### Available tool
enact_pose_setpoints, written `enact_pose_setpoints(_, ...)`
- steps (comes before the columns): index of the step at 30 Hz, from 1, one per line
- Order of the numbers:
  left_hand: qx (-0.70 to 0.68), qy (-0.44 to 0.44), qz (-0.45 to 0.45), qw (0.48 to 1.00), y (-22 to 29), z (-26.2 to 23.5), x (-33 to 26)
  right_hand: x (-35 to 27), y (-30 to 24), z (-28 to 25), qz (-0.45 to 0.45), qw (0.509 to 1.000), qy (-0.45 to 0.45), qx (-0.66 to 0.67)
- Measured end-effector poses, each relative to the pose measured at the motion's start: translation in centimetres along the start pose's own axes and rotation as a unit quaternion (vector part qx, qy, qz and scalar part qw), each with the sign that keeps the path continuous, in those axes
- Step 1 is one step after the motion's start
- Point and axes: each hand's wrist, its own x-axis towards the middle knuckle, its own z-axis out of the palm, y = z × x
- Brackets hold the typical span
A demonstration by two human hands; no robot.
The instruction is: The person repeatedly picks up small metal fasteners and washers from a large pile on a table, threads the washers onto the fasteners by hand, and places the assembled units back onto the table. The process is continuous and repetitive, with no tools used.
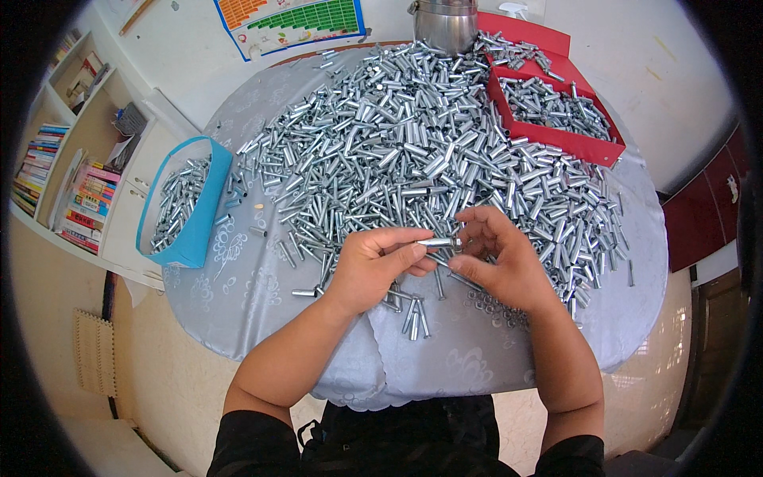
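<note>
Between the thumb and fingers of my left hand (367,266) is a silver sleeve anchor bolt (435,242), held nearly level with its nut end to the right. My right hand (509,266) is at that nut end, thumb and forefinger spread apart around it; whether a finger touches the nut is hard to tell. Under and beyond both hands spreads a big heap of loose metal bolts and sleeves (373,135). Small nuts and washers (497,308) lie beneath my right wrist. A few loose bolts (415,318) rest on the cloth in front of the heap.
A blue box (208,211) of metal parts stands at the table's left. At the back right is a red box (556,143) with more parts, beside a steel pot (445,28). A grey patterned cloth (230,302) covers the round table. Bookshelves (79,151) stand left.
</note>
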Motion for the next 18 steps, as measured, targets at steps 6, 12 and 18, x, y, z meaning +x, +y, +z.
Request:
enact_pose_setpoints(6, -0.001, 0.002, -0.007, 1.0, 0.2, 0.0, -0.1, 0.2, 0.5, -1.6, 0.084, 0.99, -0.077, -0.078)
enact_pose_setpoints(12, 0.002, 0.0, -0.008, 1.0, 0.1, 0.0, -0.1, 0.2, 0.2, -0.9, -0.063, 0.991, -0.05, -0.109)
enact_pose_setpoints(18, 0.001, -0.002, -0.001, 1.0, 0.0, 0.0, -0.1, 0.1, 0.3, -0.3, -0.03, 0.999, -0.026, -0.001)
